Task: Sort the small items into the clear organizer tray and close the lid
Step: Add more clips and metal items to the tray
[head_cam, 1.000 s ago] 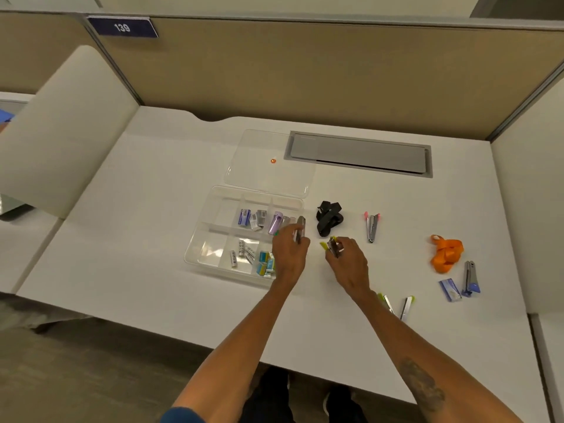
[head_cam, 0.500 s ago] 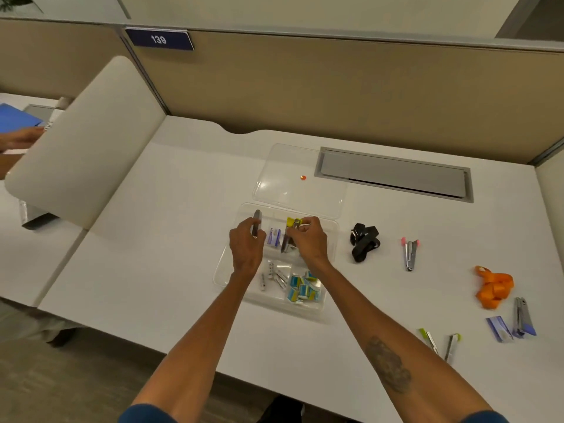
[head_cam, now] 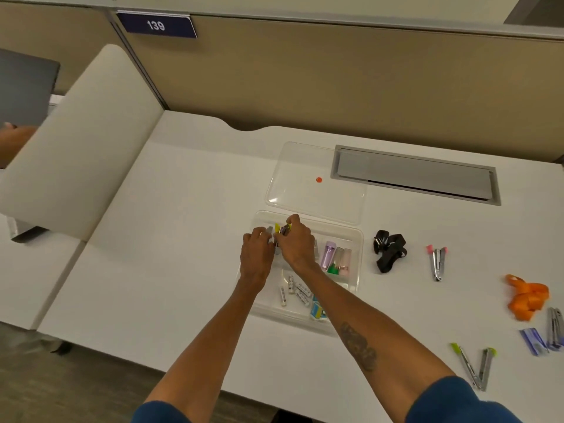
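The clear organizer tray (head_cam: 357, 239) lies open on the white desk, with its clear lid (head_cam: 314, 181) flat behind it. Both hands hover over the tray's back left compartment. My left hand (head_cam: 255, 255) is closed around a grey metal staple remover (head_cam: 269, 230). My right hand (head_cam: 297, 244) pinches a yellow-tipped staple remover (head_cam: 282, 229) beside it. The tray holds small white batteries (head_cam: 295, 290), blue boxes (head_cam: 317, 311) and pastel cases (head_cam: 335, 258).
Right of the tray lie a black strap (head_cam: 389, 250), a pink-tipped staple remover (head_cam: 437, 262), an orange strap (head_cam: 527, 296), two green-tipped staple removers (head_cam: 474, 366), a blue staple box (head_cam: 532, 341) and a metal tool (head_cam: 555, 326). A grey cable hatch (head_cam: 415, 175) sits behind.
Both hands carried their staple removers from the desk right of the tray to over its back left compartment. The camera view shifted left.
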The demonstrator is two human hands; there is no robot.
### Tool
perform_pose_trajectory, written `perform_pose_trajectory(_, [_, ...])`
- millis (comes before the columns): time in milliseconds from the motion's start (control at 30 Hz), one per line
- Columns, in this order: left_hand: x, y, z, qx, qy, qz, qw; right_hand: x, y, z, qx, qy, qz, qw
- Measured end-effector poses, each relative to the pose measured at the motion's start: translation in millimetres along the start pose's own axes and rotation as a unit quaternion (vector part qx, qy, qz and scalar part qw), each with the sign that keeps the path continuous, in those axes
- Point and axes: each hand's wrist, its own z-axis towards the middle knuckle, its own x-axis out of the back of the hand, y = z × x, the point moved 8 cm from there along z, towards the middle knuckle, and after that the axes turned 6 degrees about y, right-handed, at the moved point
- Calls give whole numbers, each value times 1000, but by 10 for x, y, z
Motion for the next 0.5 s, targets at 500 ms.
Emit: perform_pose_trajectory(500, [-212,1,95,-4,-40,106,994,-211,-125,48,93,-59,-149,983])
